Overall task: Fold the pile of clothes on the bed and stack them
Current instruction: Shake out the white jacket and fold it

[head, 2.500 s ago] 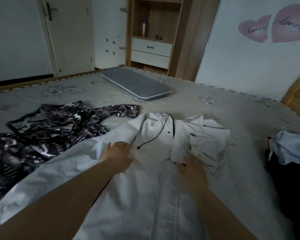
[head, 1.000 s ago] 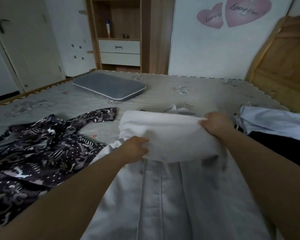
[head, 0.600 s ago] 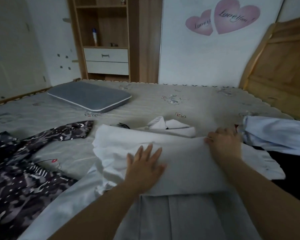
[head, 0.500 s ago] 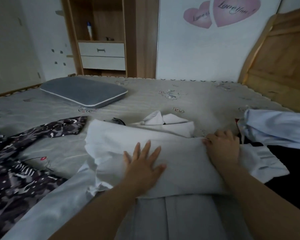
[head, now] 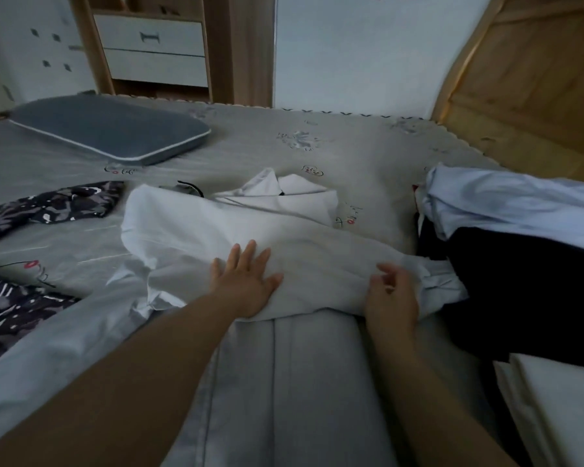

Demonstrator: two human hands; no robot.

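From the head camera, the only view you have, your two hands are both on one white jacket (head: 216, 230) spread across the bed (head: 368, 163) in front of you. Your left hand (head: 246, 284) lies flat on the folded-over upper part of the jacket, fingers straight and spread wide, pressing the cloth down. Your right hand (head: 391, 294) rests at the right end of that fold, just beside the cuff, with its fingers loosely bent; whether it pinches the fabric or only touches it, you cannot tell from here. The jacket's lower body runs toward you between your two forearms, its front placket showing as a long seam. Its collar pokes up just beyond the fold, with one black cord (head: 191, 187) beside it.

To your left lies one dark patterned garment (head: 31, 251), unfolded, apart from the jacket. To your right sits one pile: a pale blue garment (head: 513, 203) on top of a black garment (head: 520, 291), the black one touching the jacket's cuff. Nearer you on the right is one cream folded piece (head: 560, 399). One grey cushion (head: 115, 129) lies at the far left of the bed. Beyond it stands a wooden cabinet (head: 243, 45) with two white drawers, and a wooden headboard (head: 526, 79) rises at the right
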